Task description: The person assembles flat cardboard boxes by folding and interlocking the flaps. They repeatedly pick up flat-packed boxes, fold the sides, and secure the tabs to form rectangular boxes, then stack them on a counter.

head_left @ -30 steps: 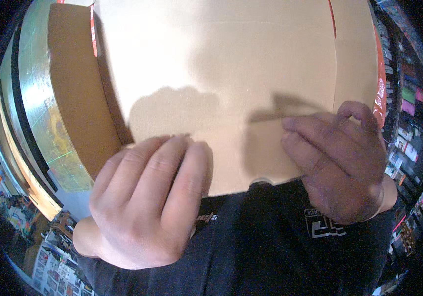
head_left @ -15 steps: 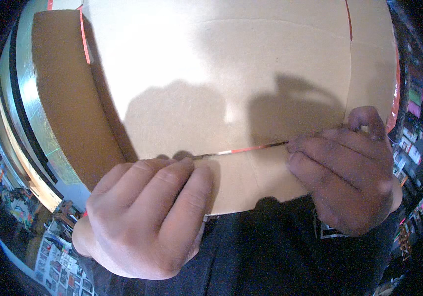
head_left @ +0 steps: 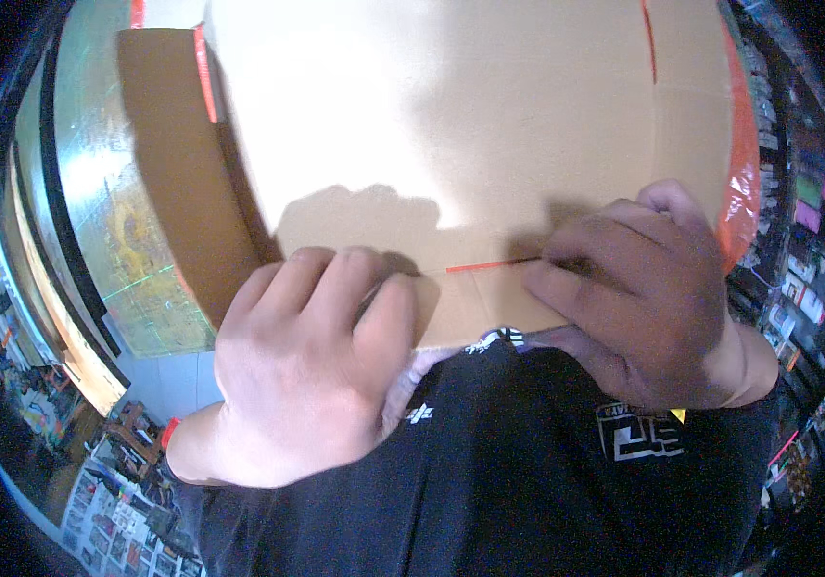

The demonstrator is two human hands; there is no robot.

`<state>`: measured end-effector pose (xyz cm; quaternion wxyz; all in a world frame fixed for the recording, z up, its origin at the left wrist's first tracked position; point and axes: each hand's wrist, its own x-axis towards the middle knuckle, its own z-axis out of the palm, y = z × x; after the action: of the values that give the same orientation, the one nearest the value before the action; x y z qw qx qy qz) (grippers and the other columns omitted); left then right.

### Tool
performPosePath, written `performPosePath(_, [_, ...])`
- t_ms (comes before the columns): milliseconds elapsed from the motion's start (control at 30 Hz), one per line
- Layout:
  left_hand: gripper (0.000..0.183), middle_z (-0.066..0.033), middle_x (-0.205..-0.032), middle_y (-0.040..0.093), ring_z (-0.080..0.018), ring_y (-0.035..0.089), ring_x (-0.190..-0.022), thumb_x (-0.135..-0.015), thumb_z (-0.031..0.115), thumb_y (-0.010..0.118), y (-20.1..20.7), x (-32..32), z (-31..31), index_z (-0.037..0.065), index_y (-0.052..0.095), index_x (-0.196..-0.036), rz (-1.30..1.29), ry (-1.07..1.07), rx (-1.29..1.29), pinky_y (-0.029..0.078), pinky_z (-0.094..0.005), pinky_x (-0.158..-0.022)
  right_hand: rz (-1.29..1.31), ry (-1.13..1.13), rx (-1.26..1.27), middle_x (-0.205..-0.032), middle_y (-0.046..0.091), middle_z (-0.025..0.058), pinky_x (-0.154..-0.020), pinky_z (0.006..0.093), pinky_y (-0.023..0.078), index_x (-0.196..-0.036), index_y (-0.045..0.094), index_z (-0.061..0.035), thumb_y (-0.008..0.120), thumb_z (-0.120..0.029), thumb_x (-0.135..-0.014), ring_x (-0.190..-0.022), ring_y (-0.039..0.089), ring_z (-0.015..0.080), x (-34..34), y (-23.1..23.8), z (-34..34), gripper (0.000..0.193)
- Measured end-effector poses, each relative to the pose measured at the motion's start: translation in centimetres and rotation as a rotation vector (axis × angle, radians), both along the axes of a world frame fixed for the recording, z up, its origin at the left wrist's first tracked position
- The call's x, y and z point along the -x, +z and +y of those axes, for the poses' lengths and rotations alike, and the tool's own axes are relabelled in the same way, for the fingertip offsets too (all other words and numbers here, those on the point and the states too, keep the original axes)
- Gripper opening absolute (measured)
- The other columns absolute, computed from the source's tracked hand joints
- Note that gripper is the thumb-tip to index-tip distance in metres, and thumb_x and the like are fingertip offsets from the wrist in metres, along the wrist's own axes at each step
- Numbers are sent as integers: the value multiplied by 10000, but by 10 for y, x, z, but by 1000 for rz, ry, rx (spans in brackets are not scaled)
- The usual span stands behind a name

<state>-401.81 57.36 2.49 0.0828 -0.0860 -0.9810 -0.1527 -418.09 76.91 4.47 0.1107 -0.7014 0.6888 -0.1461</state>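
I am gripping a cardboard box (head_left: 537, 135) by its near flap (head_left: 471, 306), with both hands closed on it: the left hand (head_left: 311, 356) is clamping left of centre, the right hand (head_left: 634, 298) right of centre. My fingers are curling over the fold; my thumbs are mostly hiding, so I cannot tell their exact seating. The spacing is probably spreading the load and steadying the flap against twisting.

The box is filling the upper middle of the view, directly ahead of my torso, its broad panel lying under bright light and the shadows of my hands. A mottled green worktop (head_left: 104, 226) is extending along the left; I cannot tell whether it is bearing the box. My black shirt (head_left: 489, 462) is showing just below the flap, so the work is sitting close to the body, likely for leverage.

The left side flap (head_left: 177, 154) is standing out from the panel. Glossy red tape (head_left: 742, 173) is running along the right edge, presumably reinforcing it. A thin red strip (head_left: 484, 266) is lining the fold between my hands.
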Motion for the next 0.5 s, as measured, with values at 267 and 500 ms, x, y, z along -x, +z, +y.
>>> performPosePath(267, [752,-258,-1239,506,-366,512,-1163,-701,477,751,-31,-37,-29,-7,527,-1231,528,445,-511,380,-455,-1008,-217,-620,646,-1230,536,207,-1005,466,367,-1275,503,-8,689,-424,-783,-1169,499,331,-2,-17,35,670])
performPosePath(500, [474,-253,-1230,573,-330,592,-1125,-716,48,757,-62,-69,3,-3,605,-1162,400,522,-370,468,-380,-937,39,-432,313,-1100,620,139,-996,463,332,-1146,587,-52,689,-76,-689,-1068,564,290,-36,-40,43,469])
